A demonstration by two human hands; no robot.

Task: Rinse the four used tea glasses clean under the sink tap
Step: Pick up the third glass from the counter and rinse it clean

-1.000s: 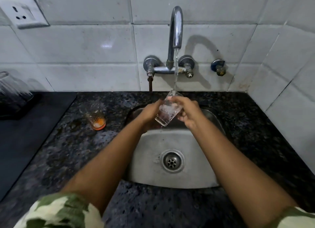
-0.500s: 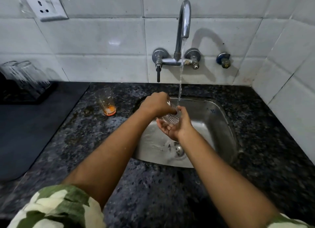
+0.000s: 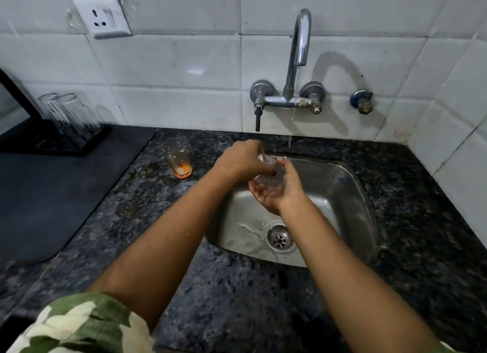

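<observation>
Both hands have drawn the tea glass [image 3: 268, 172] to the left of the tap's [image 3: 299, 54] thin stream, where a second ago they held it tilted up under the spout; half a second ago it was already turned over low in the sink [image 3: 350, 194]. The left hand [image 3: 243, 160] now lies over the glass from above with its fingers curled round it, and the right hand [image 3: 279, 189], palm up, cups it from below with the thumb against its side. The glass lies on its side between them, its long axis running from upper left to lower right; which end is the mouth cannot be told through the blur. Four glasses are in view: the one in the hands, one used glass [image 3: 178, 157] standing upright with orange dregs on the dark stone bench [image 3: 237, 300] to the left of the left hand, and two clear glasses [image 3: 69, 115] standing mouth-down on a black tray [image 3: 52, 144] farther left. One tap and one drain [image 3: 279, 238] show, the drain just below the right wrist.
</observation>
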